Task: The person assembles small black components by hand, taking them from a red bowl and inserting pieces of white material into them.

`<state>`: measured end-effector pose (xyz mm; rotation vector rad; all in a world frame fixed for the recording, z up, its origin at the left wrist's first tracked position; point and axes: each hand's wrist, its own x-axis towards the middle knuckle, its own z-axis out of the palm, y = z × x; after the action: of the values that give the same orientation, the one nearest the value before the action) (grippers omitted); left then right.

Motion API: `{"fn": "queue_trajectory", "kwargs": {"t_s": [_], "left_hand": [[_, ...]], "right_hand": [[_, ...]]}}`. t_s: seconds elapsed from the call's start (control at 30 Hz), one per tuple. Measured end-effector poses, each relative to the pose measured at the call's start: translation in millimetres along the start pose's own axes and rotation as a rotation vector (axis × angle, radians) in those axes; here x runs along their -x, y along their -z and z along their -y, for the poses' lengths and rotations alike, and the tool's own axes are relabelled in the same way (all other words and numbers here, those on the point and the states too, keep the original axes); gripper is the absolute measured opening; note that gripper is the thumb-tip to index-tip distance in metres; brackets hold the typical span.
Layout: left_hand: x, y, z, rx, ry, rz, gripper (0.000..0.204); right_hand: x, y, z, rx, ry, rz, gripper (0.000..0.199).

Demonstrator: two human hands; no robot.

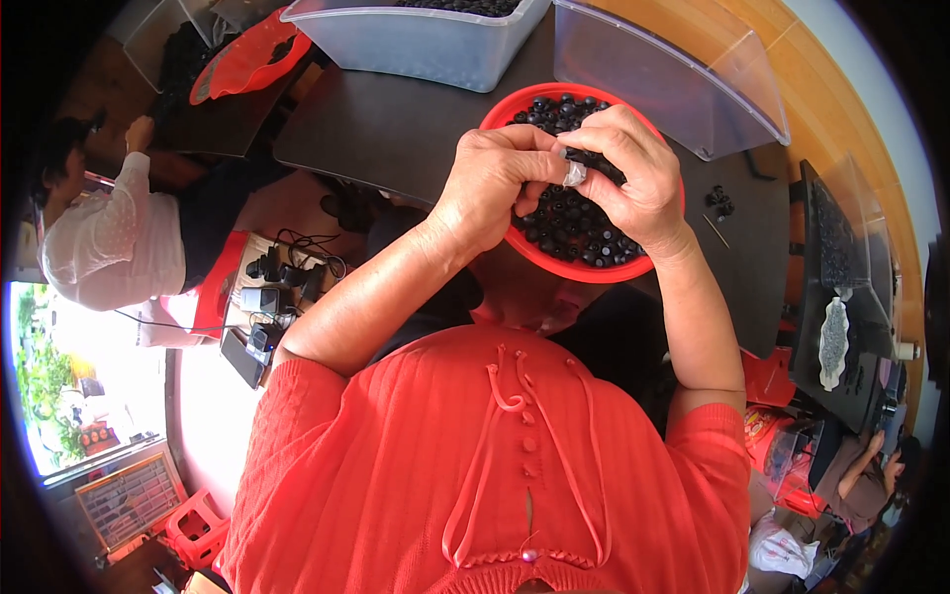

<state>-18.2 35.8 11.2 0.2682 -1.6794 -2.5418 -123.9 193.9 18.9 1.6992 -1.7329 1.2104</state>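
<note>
A round red basin [584, 269] at the table's near edge holds many small black round pieces [579, 233], some with paler flat ends. Over it, my left hand [495, 183] and my right hand [633, 178] meet fingertip to fingertip. Both are closed in a pinch, and whatever they grip is too small and covered to make out. A white wrap [574, 174], perhaps tape, shows around a digit where the hands touch.
Behind the basin stand a translucent bin [426, 45] with black pieces and a clear bin [673, 79]. A few black pieces [719, 201] and a thin stick [715, 231] lie right on the dark table [366, 124]. Other people sit at far left and lower right.
</note>
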Motion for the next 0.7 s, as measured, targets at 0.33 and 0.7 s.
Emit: {"fn": "queue_trajectory", "kwargs": {"t_s": [0.33, 0.7], "left_hand": [[2.8, -2.3, -1.5, -0.076, -0.025, 0.022, 0.007], [0.4, -5.5, 5.9, 0.385, 0.244, 0.202, 0.023]], "right_hand": [[2.4, -5.5, 0.8, 0.145, 0.082, -0.058, 0.029], [6.7, -3.0, -1.9, 0.098, -0.073, 0.066, 0.031]]}}
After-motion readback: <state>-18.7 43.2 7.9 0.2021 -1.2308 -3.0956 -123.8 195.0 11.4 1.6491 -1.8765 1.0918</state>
